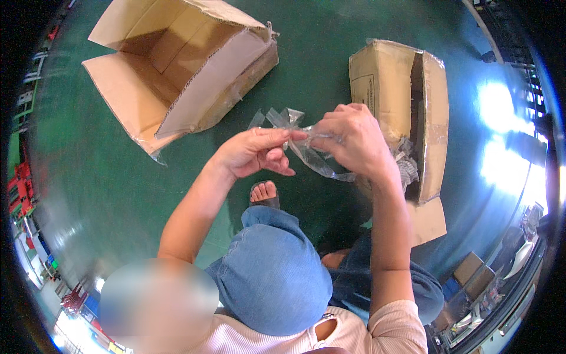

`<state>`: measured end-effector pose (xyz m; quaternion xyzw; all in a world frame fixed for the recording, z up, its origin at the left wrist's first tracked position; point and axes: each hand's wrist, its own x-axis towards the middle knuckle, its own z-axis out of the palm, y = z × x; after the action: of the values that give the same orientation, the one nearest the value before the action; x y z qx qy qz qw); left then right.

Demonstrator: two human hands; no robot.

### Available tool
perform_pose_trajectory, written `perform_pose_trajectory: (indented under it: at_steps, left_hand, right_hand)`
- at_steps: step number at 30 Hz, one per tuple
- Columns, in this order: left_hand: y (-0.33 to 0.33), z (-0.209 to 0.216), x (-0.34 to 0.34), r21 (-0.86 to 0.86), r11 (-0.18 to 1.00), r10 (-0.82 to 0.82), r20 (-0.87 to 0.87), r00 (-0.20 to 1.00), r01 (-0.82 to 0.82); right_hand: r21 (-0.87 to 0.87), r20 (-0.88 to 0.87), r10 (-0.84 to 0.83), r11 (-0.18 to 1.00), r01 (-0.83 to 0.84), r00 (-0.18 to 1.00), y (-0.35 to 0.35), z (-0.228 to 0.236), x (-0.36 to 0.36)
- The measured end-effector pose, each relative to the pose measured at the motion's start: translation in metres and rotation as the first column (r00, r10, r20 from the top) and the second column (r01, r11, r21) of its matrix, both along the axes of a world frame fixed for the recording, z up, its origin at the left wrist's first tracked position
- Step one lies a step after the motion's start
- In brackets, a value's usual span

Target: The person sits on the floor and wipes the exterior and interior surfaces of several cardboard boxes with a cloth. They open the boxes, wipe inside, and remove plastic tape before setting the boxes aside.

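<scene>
A crumpled strip of clear plastic film (315, 163) stretches between my two hands, with loose ends sticking up above the fingers. My left hand (250, 152) pinches one part of it between thumb and forefinger, the other fingers curled below. Bunched fingers of my right hand (356, 138) grip the film from the other side. Part of the plastic is hidden behind the fingers. Just beyond my right wrist stands a cardboard box (386, 88), with a crumpled clear and grey wrapping (405, 165) at its near side.
An open cardboard box (200, 97) with its flaps spread lies at the far left on the green floor (118, 194). My bent knee (283, 265) and sandalled foot (265, 194) are below my hands. A cardboard flap (427, 221) sticks out near my right forearm.
</scene>
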<state>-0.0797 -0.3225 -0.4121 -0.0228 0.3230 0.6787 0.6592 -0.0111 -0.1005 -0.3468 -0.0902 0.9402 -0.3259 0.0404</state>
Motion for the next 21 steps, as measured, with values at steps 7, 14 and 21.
perform_pose_trajectory:
  at_steps: [7,14,21]
  left_hand:
    - [-0.014,0.033,0.003,-0.622,0.655,0.241,-0.366,0.899,-0.429]
    - [0.017,0.042,0.007,-0.041,0.975,0.124,-0.714,0.689,-0.218]
    - [0.025,0.056,0.012,-0.103,0.890,0.015,-0.967,0.256,-0.444]
  right_hand:
    - [0.210,-0.099,-0.253,0.940,0.269,0.962,0.037,0.086,0.008]
    - [-0.144,0.299,-0.049,0.985,0.096,0.953,0.016,0.020,0.000]
    - [-0.501,0.491,0.153,0.855,0.134,0.858,0.023,0.003,-0.004]
